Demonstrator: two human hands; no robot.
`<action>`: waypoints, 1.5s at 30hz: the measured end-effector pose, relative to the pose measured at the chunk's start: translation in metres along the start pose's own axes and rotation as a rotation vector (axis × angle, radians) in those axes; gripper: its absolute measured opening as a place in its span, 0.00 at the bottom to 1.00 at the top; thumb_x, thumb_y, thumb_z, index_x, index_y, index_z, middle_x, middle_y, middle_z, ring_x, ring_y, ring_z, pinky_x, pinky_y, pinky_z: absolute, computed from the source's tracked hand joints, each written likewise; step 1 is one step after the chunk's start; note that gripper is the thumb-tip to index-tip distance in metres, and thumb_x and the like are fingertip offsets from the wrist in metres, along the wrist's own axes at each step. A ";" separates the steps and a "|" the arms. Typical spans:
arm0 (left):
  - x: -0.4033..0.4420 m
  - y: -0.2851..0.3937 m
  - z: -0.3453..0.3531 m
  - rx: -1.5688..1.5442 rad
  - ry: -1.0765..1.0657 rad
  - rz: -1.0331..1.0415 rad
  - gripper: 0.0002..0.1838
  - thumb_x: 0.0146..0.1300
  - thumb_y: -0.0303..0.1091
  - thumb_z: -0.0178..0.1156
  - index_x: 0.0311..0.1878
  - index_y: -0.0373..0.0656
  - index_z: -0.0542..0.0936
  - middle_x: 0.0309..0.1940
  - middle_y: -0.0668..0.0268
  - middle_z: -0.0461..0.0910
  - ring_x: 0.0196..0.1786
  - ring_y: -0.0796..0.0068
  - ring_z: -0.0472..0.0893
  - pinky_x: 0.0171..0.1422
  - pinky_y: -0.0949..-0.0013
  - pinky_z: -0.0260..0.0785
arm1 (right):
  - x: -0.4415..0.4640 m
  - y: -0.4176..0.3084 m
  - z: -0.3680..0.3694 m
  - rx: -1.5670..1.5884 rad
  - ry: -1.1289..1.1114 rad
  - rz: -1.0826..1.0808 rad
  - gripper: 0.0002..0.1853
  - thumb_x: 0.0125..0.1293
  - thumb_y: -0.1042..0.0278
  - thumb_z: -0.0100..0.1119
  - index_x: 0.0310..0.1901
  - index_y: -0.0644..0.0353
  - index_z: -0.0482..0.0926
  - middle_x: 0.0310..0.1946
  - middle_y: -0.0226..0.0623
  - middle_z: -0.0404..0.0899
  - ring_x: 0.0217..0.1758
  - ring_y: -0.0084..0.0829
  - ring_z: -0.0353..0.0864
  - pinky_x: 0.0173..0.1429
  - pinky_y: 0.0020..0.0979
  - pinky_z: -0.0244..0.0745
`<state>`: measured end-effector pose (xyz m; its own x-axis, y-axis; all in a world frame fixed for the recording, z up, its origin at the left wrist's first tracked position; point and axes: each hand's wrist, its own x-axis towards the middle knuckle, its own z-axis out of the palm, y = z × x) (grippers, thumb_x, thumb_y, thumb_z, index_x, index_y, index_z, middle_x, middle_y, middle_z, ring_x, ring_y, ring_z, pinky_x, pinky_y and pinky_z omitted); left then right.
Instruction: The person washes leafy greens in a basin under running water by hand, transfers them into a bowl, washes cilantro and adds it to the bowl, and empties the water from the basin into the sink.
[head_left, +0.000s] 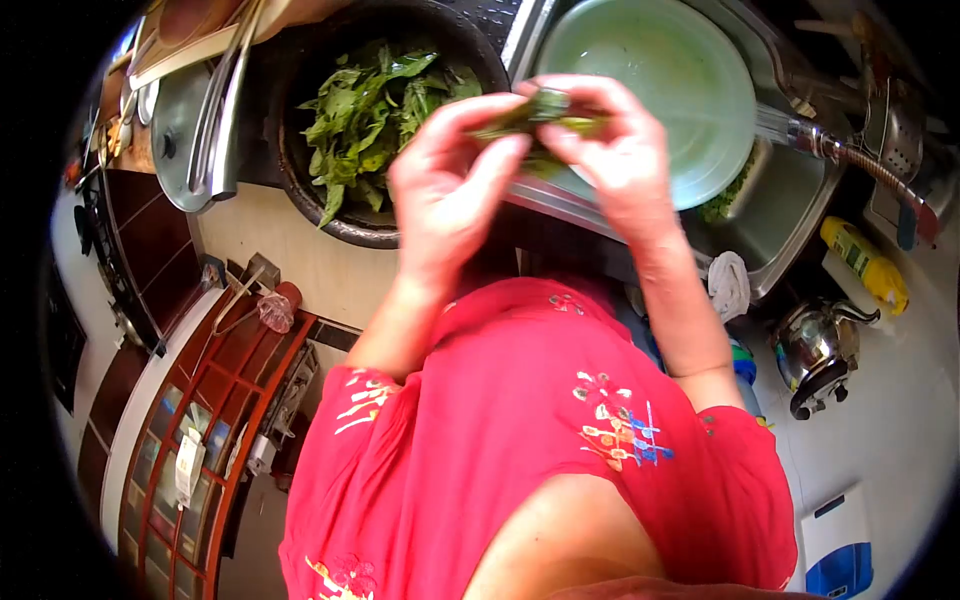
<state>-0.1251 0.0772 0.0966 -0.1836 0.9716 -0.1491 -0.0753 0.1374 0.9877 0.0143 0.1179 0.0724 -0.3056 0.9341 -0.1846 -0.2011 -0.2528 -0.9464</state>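
Note:
My left hand [445,180] and my right hand [620,150] meet in front of me, fingers bent and pinching a dark green leafy bundle [545,108] between them. The bundle looks wet and folded, and the fingers partly hide it. Close to my left hand, a dark round pan [290,165] holds a pile of loose green leaves [375,125]. Behind my right hand is a pale green basin [725,100] of greenish water, resting over the sink.
The metal sink [800,215] has greens at its bottom and a flexible-hose tap [850,150] reaching over the basin. A white cloth [729,285] hangs at its edge. A yellow packet [865,265] and a steel kettle [815,345] stand to the right. Metal tongs [225,120] lie at upper left.

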 end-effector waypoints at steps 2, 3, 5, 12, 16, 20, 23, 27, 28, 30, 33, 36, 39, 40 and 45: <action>0.005 -0.001 -0.046 0.237 -0.017 0.157 0.19 0.55 0.23 0.57 0.52 0.37 0.73 0.56 0.56 0.69 0.60 0.69 0.67 0.64 0.68 0.56 | 0.013 -0.001 0.029 -0.383 -0.175 -0.060 0.32 0.51 0.65 0.65 0.57 0.60 0.65 0.61 0.50 0.56 0.62 0.41 0.63 0.59 0.35 0.66; 0.001 0.008 -0.062 0.414 0.071 0.023 0.21 0.56 0.25 0.56 0.55 0.37 0.71 0.58 0.58 0.67 0.60 0.70 0.66 0.65 0.68 0.55 | 0.013 0.001 0.034 -0.516 -0.141 -0.141 0.34 0.49 0.62 0.66 0.59 0.59 0.63 0.62 0.51 0.53 0.64 0.44 0.59 0.62 0.38 0.62; -0.006 0.006 -0.086 0.276 0.280 -0.034 0.20 0.58 0.24 0.54 0.56 0.37 0.70 0.57 0.60 0.68 0.59 0.71 0.67 0.63 0.68 0.57 | 0.015 0.001 0.033 -0.581 -0.097 -0.194 0.38 0.47 0.60 0.67 0.61 0.59 0.61 0.63 0.55 0.51 0.66 0.48 0.55 0.67 0.41 0.55; 0.005 0.008 -0.047 -0.134 0.175 0.026 0.11 0.60 0.22 0.50 0.47 0.32 0.73 0.42 0.56 0.77 0.43 0.71 0.78 0.52 0.69 0.69 | 0.002 0.053 -0.079 0.374 0.237 0.353 0.16 0.66 0.64 0.48 0.50 0.66 0.70 0.39 0.41 0.77 0.42 0.31 0.78 0.48 0.28 0.74; 0.012 -0.015 0.036 -0.211 -0.190 -0.232 0.09 0.60 0.25 0.53 0.43 0.33 0.75 0.36 0.59 0.79 0.38 0.74 0.78 0.47 0.74 0.70 | -0.036 0.114 -0.165 0.745 0.551 0.573 0.22 0.70 0.55 0.35 0.55 0.65 0.65 0.54 0.45 0.68 0.57 0.37 0.68 0.60 0.38 0.64; 0.007 -0.067 0.085 -0.299 -0.286 -0.515 0.09 0.60 0.27 0.55 0.42 0.33 0.76 0.34 0.60 0.79 0.36 0.77 0.78 0.44 0.76 0.70 | -0.075 0.116 -0.206 1.071 0.485 0.447 0.25 0.68 0.54 0.39 0.59 0.66 0.60 0.62 0.46 0.59 0.66 0.43 0.57 0.68 0.43 0.53; 0.004 -0.088 0.101 -0.241 -0.286 -0.618 0.10 0.61 0.28 0.54 0.43 0.34 0.76 0.34 0.61 0.79 0.35 0.78 0.78 0.43 0.77 0.70 | -0.082 0.097 -0.212 1.177 0.314 0.369 0.30 0.65 0.50 0.42 0.59 0.68 0.60 0.62 0.48 0.59 0.65 0.44 0.57 0.66 0.44 0.54; 0.006 -0.096 0.117 -0.153 -0.346 -0.641 0.10 0.61 0.29 0.53 0.44 0.34 0.76 0.35 0.61 0.79 0.35 0.78 0.78 0.42 0.77 0.70 | -0.083 0.094 -0.225 1.021 0.304 0.340 0.31 0.63 0.49 0.46 0.60 0.66 0.61 0.62 0.48 0.60 0.64 0.45 0.60 0.66 0.42 0.56; 0.007 -0.097 0.121 -0.151 -0.358 -0.643 0.10 0.61 0.29 0.53 0.44 0.34 0.76 0.35 0.61 0.79 0.35 0.78 0.78 0.42 0.77 0.70 | -0.082 0.094 -0.228 0.943 0.312 0.338 0.30 0.63 0.50 0.47 0.60 0.65 0.61 0.62 0.48 0.60 0.64 0.45 0.60 0.66 0.41 0.56; 0.008 -0.106 0.126 -0.146 -0.372 -0.638 0.10 0.61 0.29 0.53 0.44 0.35 0.76 0.35 0.61 0.79 0.35 0.78 0.78 0.42 0.77 0.70 | -0.075 0.098 -0.232 0.616 0.363 0.389 0.29 0.63 0.54 0.47 0.60 0.67 0.61 0.63 0.48 0.57 0.66 0.45 0.56 0.67 0.41 0.54; 0.005 -0.121 0.127 -0.111 -0.375 -0.678 0.11 0.62 0.28 0.52 0.46 0.34 0.75 0.36 0.60 0.79 0.36 0.76 0.78 0.44 0.76 0.70 | -0.043 0.138 -0.232 -0.574 0.514 0.423 0.29 0.61 0.56 0.49 0.59 0.66 0.62 0.64 0.49 0.55 0.67 0.46 0.55 0.67 0.43 0.52; -0.001 -0.123 0.124 -0.040 -0.411 -0.703 0.12 0.62 0.29 0.51 0.47 0.34 0.74 0.38 0.59 0.79 0.37 0.76 0.77 0.45 0.75 0.69 | -0.024 0.234 -0.225 -1.505 0.384 0.592 0.28 0.59 0.58 0.51 0.61 0.60 0.62 0.65 0.46 0.54 0.67 0.48 0.52 0.68 0.48 0.47; -0.001 -0.123 0.114 0.014 -0.433 -0.707 0.12 0.62 0.29 0.51 0.47 0.34 0.74 0.39 0.60 0.78 0.38 0.76 0.77 0.45 0.75 0.69 | -0.022 0.244 -0.223 -1.684 -0.060 0.442 0.28 0.58 0.58 0.53 0.60 0.55 0.65 0.62 0.41 0.60 0.68 0.46 0.52 0.68 0.54 0.43; -0.001 -0.124 0.111 0.011 -0.389 -0.712 0.12 0.61 0.29 0.54 0.46 0.34 0.75 0.37 0.61 0.79 0.36 0.77 0.77 0.43 0.76 0.68 | -0.030 0.230 -0.224 -1.664 -0.236 0.324 0.27 0.57 0.57 0.54 0.59 0.54 0.66 0.61 0.40 0.63 0.68 0.44 0.52 0.67 0.55 0.42; 0.008 -0.133 0.099 0.034 -0.382 -0.704 0.11 0.61 0.29 0.53 0.46 0.35 0.75 0.36 0.62 0.79 0.35 0.79 0.77 0.43 0.78 0.68 | -0.057 0.144 -0.262 -1.227 0.155 0.257 0.20 0.56 0.57 0.57 0.48 0.58 0.75 0.46 0.36 0.76 0.57 0.37 0.68 0.61 0.45 0.58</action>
<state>-0.0196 0.0860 -0.0309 0.2447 0.6526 -0.7171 -0.0180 0.7425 0.6696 0.2463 0.0943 -0.1224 -0.0789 0.9334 -0.3500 0.8671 -0.1090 -0.4860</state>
